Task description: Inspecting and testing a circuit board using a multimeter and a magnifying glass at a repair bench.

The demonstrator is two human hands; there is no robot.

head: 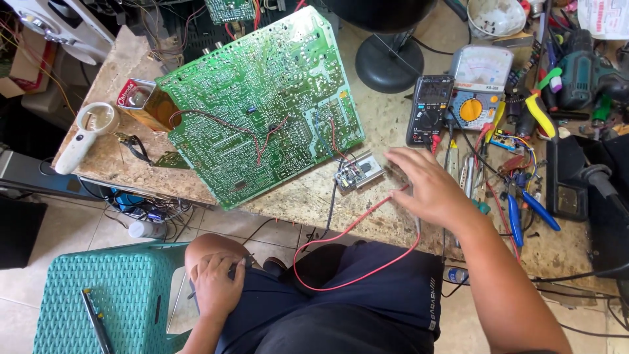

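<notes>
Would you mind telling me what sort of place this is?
Most likely an electronics repair bench: a large green circuit board lies solder-side up on the worn worktop, beside a black digital multimeter, an analogue meter and scattered pliers.

A white magnifying glass lies near the left edge of the table, with a small open tin just beside it. Toward the right edge sit a dark digital multimeter and a grey analog meter, side by side. Blue-handled pliers lie near the front right. A teal plastic stool stands on the floor, bearing a dark tool.
</notes>
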